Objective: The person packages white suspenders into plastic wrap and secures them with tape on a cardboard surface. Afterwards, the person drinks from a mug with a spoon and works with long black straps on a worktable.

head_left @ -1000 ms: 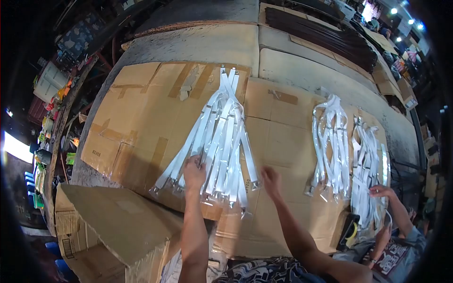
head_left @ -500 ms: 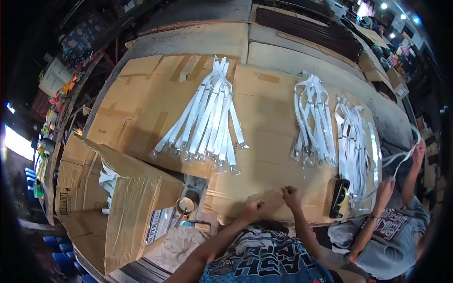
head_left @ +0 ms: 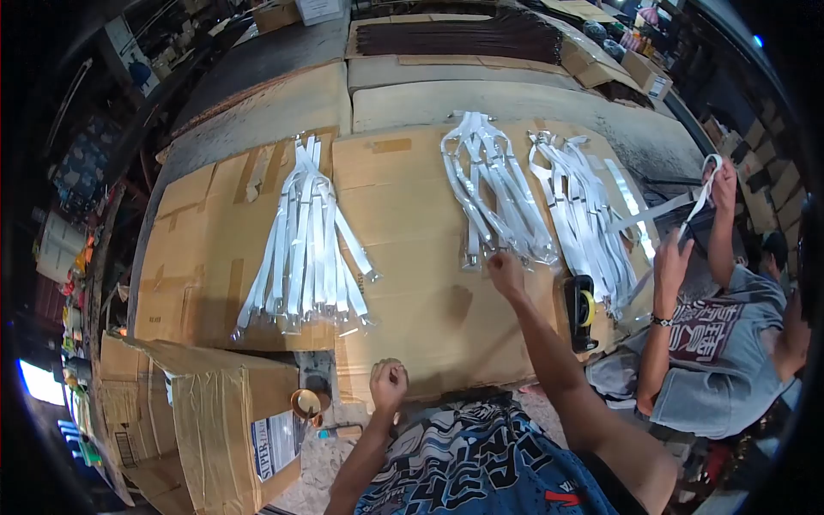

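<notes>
White straps in clear plastic lie fanned out in a left bundle (head_left: 307, 240) on the cardboard sheet (head_left: 395, 300). A middle bundle (head_left: 493, 184) of similar straps lies farther right, beside a right bundle (head_left: 584, 215). My right hand (head_left: 506, 275) is at the lower end of the middle bundle, fingers closed; what they grip, if anything, is too small to make out. Near the front edge of the cardboard, my left hand (head_left: 389, 383) is curled closed, and its inner side is hidden.
An open cardboard box (head_left: 215, 412) stands at the lower left, near a round cup (head_left: 305, 402). A black tape dispenser (head_left: 581, 313) lies right of my right arm. At the right, a co-worker's hands (head_left: 674, 262) hold white straps. Dark stacked material (head_left: 455, 39) lies at the back.
The view has turned rightward. My right hand has moved from the front of the cardboard to the middle bundle. My left hand has drawn back from the left bundle to the front edge.
</notes>
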A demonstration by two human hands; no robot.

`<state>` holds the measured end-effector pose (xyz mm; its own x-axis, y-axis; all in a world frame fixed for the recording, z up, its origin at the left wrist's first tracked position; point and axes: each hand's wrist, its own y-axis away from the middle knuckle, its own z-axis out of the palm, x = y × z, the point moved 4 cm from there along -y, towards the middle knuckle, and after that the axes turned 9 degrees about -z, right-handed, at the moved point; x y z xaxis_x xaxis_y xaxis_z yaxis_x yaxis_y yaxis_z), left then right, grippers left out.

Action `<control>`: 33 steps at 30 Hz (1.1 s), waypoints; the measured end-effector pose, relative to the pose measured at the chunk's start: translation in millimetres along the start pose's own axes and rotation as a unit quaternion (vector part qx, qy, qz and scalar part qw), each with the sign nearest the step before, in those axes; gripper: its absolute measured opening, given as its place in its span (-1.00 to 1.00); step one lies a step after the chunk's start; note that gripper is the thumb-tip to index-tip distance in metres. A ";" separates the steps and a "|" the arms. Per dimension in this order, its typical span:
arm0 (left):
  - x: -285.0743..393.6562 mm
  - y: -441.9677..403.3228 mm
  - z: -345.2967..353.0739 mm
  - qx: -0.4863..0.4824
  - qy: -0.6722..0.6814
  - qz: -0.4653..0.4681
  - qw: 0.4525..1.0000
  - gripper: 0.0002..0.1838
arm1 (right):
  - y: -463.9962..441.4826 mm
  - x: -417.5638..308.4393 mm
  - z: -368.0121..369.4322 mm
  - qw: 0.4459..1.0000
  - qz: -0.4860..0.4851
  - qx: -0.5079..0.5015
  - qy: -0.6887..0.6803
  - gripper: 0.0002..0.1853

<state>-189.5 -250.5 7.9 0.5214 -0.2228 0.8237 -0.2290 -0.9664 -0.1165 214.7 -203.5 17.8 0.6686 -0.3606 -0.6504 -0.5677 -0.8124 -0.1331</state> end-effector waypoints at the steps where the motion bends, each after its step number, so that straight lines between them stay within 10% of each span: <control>1: 2.6 0.5 0.3 0.006 -0.004 0.004 1.000 -0.96 | -18.0 -10.2 -12.1 1.000 -0.003 0.010 0.015 -0.76; 23: -18.8 -13.3 24.5 -0.019 -0.149 -0.164 0.975 -0.82 | -409.8 63.0 27.1 0.996 -0.034 0.086 0.002 -0.44; 33: -3.4 -22.1 22.9 -0.032 -0.114 -0.263 0.958 -0.80 | -470.2 14.7 34.5 0.990 0.040 -0.090 -0.101 -0.46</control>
<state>-167.4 -231.3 -5.0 0.7427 0.2632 0.6157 0.0679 -0.9444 0.3217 474.9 189.0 45.1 0.5055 -0.3424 -0.7920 -0.5073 -0.8604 0.0482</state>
